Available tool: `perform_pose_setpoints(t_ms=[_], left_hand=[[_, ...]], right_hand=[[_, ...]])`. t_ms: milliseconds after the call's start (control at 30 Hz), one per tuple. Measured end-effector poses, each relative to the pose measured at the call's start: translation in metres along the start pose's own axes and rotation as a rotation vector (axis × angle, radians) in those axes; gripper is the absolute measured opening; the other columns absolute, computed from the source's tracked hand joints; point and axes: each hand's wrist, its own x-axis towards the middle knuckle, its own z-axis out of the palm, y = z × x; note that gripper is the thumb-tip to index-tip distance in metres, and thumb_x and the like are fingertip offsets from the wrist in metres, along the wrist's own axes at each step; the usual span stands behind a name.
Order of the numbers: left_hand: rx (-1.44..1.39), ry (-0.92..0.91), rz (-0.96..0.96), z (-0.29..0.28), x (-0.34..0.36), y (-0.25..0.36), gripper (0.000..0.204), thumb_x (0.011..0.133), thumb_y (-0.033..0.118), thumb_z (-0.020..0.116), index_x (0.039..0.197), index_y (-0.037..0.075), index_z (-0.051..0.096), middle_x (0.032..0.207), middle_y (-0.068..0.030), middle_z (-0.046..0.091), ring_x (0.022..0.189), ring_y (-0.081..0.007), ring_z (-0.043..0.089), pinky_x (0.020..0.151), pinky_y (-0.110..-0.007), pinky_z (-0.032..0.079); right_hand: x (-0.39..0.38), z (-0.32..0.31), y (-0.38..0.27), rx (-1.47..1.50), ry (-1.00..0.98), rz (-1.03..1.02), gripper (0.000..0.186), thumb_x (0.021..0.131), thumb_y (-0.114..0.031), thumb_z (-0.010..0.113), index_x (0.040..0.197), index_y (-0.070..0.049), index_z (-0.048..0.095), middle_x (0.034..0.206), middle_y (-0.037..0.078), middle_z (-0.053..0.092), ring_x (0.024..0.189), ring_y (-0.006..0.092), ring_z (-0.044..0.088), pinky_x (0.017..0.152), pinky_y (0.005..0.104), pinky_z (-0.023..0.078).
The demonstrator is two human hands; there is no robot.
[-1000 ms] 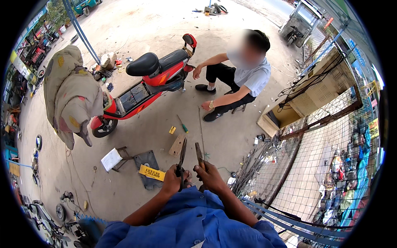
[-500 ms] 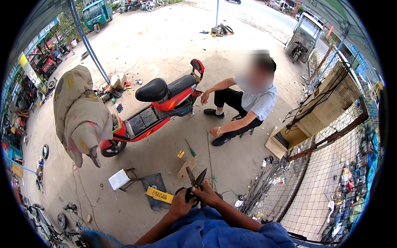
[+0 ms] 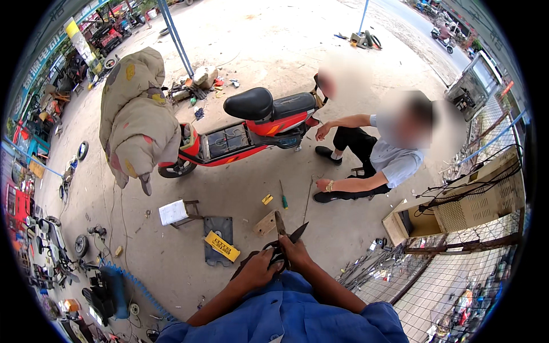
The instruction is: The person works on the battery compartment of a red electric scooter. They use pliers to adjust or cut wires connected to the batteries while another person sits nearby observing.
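Close in front of my blue shirt, both hands hold a large pair of scissors (image 3: 298,232), their dark pointed blades spread and aimed away from me. My left hand (image 3: 258,268) is closed around the black handle side. Against it, my right hand (image 3: 295,252) grips near the base of the blades. Dark material hangs by my left hand, and my fingers hide most of it. Beyond the blade tips, a wooden block (image 3: 265,223) lies on the ground, with a green-handled screwdriver (image 3: 284,201) and a small yellow piece (image 3: 267,199) farther off.
A red electric scooter (image 3: 229,160) with a padded cover (image 3: 137,114) stands ahead. At right, a person (image 3: 394,148) sits low near a metal cabinet (image 3: 474,194) and wire fence. A yellow box (image 3: 222,246) rests on a dark panel (image 3: 218,224), beside a small stool (image 3: 177,212).
My view has swung, so the surroundings sit farther right and higher. Both hands keep hold of the scissors, whose blades remain apart. The seated person holds much the same pose.
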Motion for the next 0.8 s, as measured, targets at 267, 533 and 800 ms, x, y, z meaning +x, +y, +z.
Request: perform_pose_setpoints(t_ms=[267,533,800], left_hand=[[-0.154,0.439,-0.067,-0.048,-0.008,-0.041,0.022,0.087,0.016,0.064,0.096,-0.005,0.064,0.09,-0.0233,0.065,0.084,-0.0376,0.065,0.074,-0.04,0.05],[-0.403,0.418,-0.248,-0.068,-0.035,-0.105,0.029,0.094,0.022,0.058,0.102,-0.006,0.063,0.087,-0.0156,0.067,0.08,-0.0216,0.064,0.072,-0.032,0.05],[-0.572,0.461,-0.347,-0.091,-0.066,-0.121,0.032,0.096,0.024,0.057,0.103,-0.006,0.064,0.084,-0.0092,0.068,0.079,-0.0128,0.062,0.071,-0.027,0.049]], right_hand=[[0.011,0.029,-0.011,0.027,-0.11,-0.02,0.039,0.094,-0.037,0.051,0.088,0.0,0.062,0.074,0.003,0.057,0.07,0.0118,0.052,0.061,0.0306,0.043],[0.016,0.089,0.007,0.117,-0.274,-0.013,0.034,0.096,-0.033,0.05,0.096,0.0,0.059,0.081,0.003,0.058,0.08,0.0131,0.054,0.072,0.0288,0.045],[0.02,0.141,0.005,0.032,-0.388,-0.076,0.026,0.098,-0.029,0.05,0.096,-0.004,0.055,0.081,0.0,0.052,0.075,0.0097,0.048,0.065,0.028,0.041]])
